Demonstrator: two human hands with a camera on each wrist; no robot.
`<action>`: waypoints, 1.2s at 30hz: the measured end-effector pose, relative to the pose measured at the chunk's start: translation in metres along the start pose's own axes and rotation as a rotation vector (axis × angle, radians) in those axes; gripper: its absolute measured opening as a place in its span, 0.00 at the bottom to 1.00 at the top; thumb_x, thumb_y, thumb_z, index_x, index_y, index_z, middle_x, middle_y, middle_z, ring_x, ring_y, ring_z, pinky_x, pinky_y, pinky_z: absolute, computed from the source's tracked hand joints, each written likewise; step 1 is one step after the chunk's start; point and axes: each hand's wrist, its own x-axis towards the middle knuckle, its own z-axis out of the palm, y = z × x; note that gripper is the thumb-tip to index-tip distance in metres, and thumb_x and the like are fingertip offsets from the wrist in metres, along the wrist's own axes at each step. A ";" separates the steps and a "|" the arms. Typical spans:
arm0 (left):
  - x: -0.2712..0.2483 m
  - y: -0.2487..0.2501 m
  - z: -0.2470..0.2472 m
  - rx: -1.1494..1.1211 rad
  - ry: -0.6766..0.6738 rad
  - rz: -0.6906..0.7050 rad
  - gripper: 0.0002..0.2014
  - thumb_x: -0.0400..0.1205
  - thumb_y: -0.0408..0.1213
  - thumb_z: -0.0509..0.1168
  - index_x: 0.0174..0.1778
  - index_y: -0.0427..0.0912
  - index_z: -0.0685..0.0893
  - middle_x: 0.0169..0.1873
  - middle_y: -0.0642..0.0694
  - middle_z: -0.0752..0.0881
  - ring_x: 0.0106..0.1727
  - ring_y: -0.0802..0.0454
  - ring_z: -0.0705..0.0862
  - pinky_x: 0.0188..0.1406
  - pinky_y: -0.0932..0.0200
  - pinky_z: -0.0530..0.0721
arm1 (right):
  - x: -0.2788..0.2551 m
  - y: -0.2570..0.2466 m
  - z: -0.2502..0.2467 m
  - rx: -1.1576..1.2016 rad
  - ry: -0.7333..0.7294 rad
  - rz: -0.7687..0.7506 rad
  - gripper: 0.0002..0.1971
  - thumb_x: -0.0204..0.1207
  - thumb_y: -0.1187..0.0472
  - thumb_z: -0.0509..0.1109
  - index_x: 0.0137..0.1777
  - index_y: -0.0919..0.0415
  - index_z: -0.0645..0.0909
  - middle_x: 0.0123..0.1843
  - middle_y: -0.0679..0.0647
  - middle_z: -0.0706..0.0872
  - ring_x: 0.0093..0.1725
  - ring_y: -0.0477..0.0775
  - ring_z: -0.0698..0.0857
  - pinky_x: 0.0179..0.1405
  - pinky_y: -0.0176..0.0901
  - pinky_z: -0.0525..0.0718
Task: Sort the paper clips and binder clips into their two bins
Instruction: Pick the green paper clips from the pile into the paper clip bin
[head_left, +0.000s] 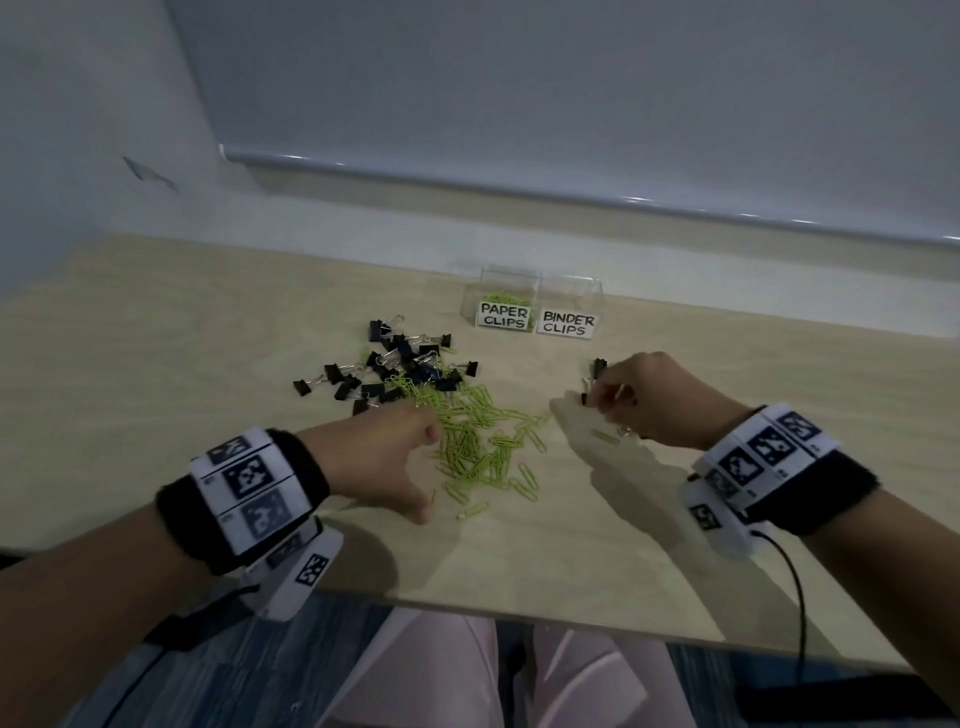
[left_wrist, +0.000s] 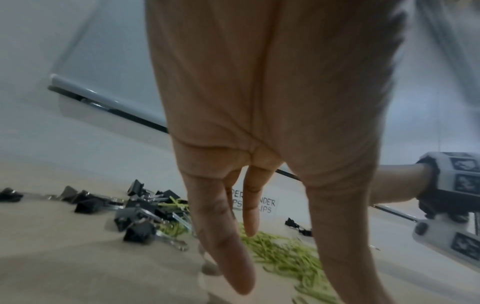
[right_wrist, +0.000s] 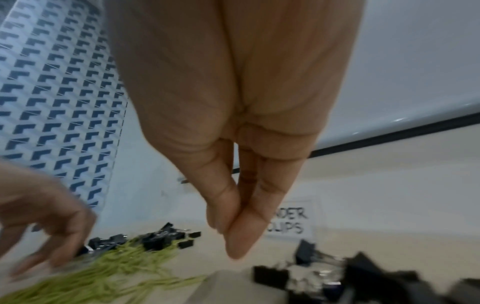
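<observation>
Green paper clips (head_left: 483, 441) and black binder clips (head_left: 395, 364) are seen on a pale wood-grain desk (head_left: 156, 364). White labels (head_left: 567, 325) are lettered in black; black-and-white square patterns are borne by wristbands (head_left: 249, 478).

A white label (head_left: 504, 315) on the front of the left clear bin (head_left: 506, 283) reads "PAPER CLIPS" in black hand-lettered capitals, and a white label (head_left: 567, 325) on the front of the right clear bin (head_left: 574, 288), just beside it, reads "BINDER CLIPS". In the left wrist view fingers hide part of both labels, leaving "ER / PS" and "NDER / LIPS"; in the right wrist view only "NDER / CLIPS" shows, blurred. The wristbands (head_left: 249, 480) carry black-and-white square code markers with no readable lettering.
</observation>
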 end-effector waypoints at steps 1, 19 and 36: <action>-0.002 0.000 0.003 0.020 -0.033 -0.010 0.38 0.64 0.50 0.81 0.66 0.49 0.71 0.54 0.54 0.71 0.53 0.55 0.76 0.47 0.62 0.77 | -0.004 0.007 -0.002 -0.020 -0.022 0.033 0.12 0.72 0.73 0.68 0.49 0.61 0.89 0.42 0.50 0.86 0.41 0.47 0.83 0.46 0.33 0.79; 0.042 0.013 -0.002 0.134 0.104 0.015 0.45 0.64 0.54 0.80 0.74 0.44 0.68 0.65 0.46 0.69 0.63 0.47 0.76 0.62 0.54 0.79 | 0.031 -0.044 0.036 -0.056 -0.190 -0.019 0.48 0.55 0.40 0.82 0.76 0.50 0.66 0.66 0.51 0.72 0.64 0.54 0.74 0.64 0.56 0.80; 0.085 0.016 -0.023 0.135 0.153 0.209 0.03 0.76 0.36 0.71 0.43 0.43 0.87 0.27 0.60 0.75 0.32 0.59 0.76 0.31 0.68 0.69 | 0.058 -0.033 0.038 0.103 -0.033 -0.145 0.06 0.69 0.69 0.73 0.41 0.61 0.90 0.39 0.52 0.91 0.36 0.43 0.84 0.39 0.27 0.79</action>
